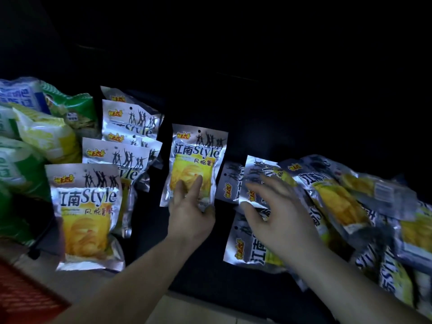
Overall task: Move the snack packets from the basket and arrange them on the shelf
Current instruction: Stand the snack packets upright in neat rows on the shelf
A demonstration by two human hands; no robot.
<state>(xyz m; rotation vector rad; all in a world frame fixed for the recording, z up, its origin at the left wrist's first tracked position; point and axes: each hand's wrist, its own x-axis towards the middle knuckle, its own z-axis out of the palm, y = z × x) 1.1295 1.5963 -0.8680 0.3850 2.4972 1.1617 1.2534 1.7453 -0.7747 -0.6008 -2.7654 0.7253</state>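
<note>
Grips one snack packet (197, 164) by its lower edge with the left hand (189, 211), fingers laid on the front, upright on the dark shelf (205, 272). Spreads the right hand (275, 216) wide over a loose heap (339, 202) of packets lying flat at the right, holding nothing; blurred, so cannot tell contact. Leaves a standing row (93, 206) arranged at the left, beside green bags (23, 160). Looks roughly halfway: heap not yet stood up. Shows no basket.
</note>
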